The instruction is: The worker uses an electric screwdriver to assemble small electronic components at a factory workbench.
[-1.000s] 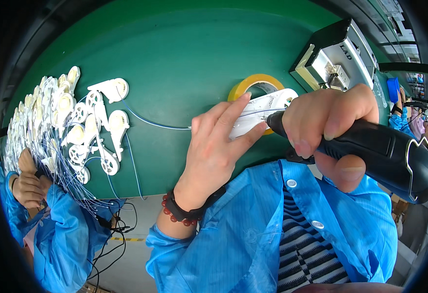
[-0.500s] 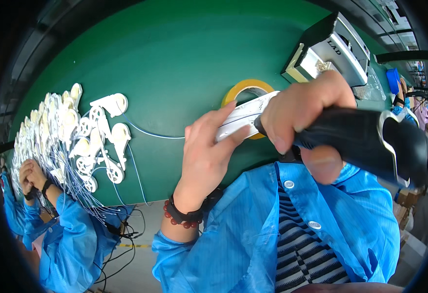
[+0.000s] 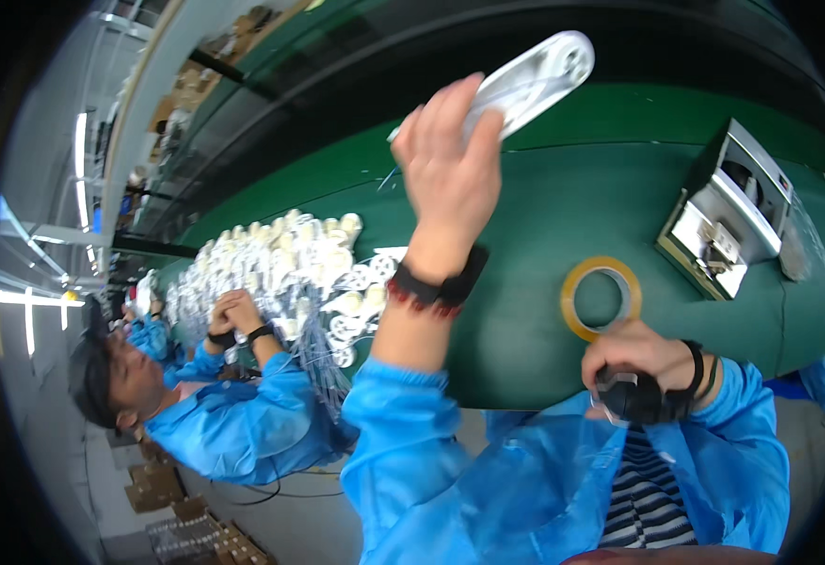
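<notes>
A white plastic part is held aloft by the left hand, best gripped firmly (a dark tool is clasped in the right hand) above the green table.

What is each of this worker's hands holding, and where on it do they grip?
The left hand grips a flat white plastic part by its near end. The right hand wraps around a black tool's handle.

Brown cardboard boxes sit stacked on the floor at about eight o'clock. More cartons crowd shelves at eleven o'clock.
</notes>
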